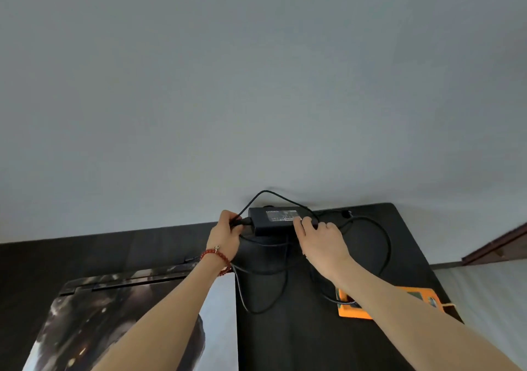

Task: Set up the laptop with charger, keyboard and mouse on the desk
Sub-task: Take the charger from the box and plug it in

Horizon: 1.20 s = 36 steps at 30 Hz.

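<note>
A black charger brick (273,219) with a white label lies at the far edge of the dark desk (399,256), against the grey wall. My left hand (226,235), with a red bead bracelet on the wrist, is closed on the cable plug (245,222) at the brick's left end. My right hand (320,238) rests on the brick's right end, fingers on its top. Black cables (382,245) loop over the desk around both hands. The closed laptop (119,313), its lid covered with a dark picture, lies at the lower left under my left forearm.
An orange flat object (353,312) lies on the desk at the right, partly under my right forearm, with a cable over it. The desk's right edge drops to a pale floor. A dark red-brown strip (499,245) shows at the far right.
</note>
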### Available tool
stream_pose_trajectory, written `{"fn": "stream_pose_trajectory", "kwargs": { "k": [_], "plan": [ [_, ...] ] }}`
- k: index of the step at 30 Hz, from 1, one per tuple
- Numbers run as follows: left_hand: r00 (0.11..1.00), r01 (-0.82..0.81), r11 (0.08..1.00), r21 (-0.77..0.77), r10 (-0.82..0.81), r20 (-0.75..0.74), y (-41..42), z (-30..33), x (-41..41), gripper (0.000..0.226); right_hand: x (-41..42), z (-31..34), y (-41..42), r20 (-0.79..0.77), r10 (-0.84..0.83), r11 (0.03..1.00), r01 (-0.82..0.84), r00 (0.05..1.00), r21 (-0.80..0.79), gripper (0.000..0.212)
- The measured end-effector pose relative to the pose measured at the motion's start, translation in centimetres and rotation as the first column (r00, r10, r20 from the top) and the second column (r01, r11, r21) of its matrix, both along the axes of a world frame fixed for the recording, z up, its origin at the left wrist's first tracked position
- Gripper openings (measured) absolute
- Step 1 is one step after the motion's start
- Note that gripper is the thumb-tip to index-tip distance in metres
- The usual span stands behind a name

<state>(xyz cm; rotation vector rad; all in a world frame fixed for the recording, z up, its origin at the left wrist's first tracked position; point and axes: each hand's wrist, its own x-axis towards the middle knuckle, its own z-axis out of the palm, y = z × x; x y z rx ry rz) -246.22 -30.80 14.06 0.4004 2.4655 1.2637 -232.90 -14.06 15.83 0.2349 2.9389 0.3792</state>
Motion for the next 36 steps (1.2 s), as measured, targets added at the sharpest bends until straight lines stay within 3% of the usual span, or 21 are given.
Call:
{"fn": "stream_pose_trajectory", "kwargs": {
  "k": [7,12,15,19,22,27,32,36],
  "plan": [
    [0.979,0.022,0.954,-0.298,-0.080,-0.185,1.4,-5.3,-0.4,0.021,0.3,-3.3,0.4,0.048,-0.009,1.000,0.009,0.999,-0.005,0.063],
    [0.960,0.079,0.920,-0.383,-0.174,-0.220,1.1,-5.5,0.0,0.035,1.3,-3.4,-0.6,0.114,-0.009,1.000,0.009,0.993,0.002,0.079],
    [0.939,0.138,0.906,-0.400,-0.248,-0.237,-0.8,-5.0,1.1,0.057,3.1,-3.9,-2.0,0.074,0.107,0.994,-0.104,0.991,-0.042,0.076],
    [0.809,0.262,0.727,-0.634,-0.524,-0.266,-5.3,-5.8,3.5,0.077,4.4,-5.5,-4.0,0.166,0.277,0.960,-0.267,0.946,-0.078,0.067],
    [0.750,0.278,0.591,-0.757,-0.626,-0.213,-6.9,-6.5,5.2,0.080,3.2,-5.9,-3.5,0.140,0.173,0.985,-0.172,0.975,-0.021,0.061],
    [0.732,0.228,0.552,-0.802,-0.640,-0.233,-5.1,-6.6,6.5,0.076,1.9,-5.7,-0.6,0.129,0.096,0.992,-0.106,0.987,0.071,0.063],
    [0.734,0.211,0.410,-0.887,-0.665,-0.133,-3.2,-6.8,6.4,0.074,1.7,-5.1,0.5,0.143,-0.096,0.990,0.079,0.985,0.119,0.065],
    [0.777,0.255,0.447,-0.857,-0.623,-0.093,-3.2,-5.8,6.7,0.063,1.5,-4.2,-1.5,0.208,-0.028,0.996,0.010,0.978,0.086,0.074]
  ]
}}
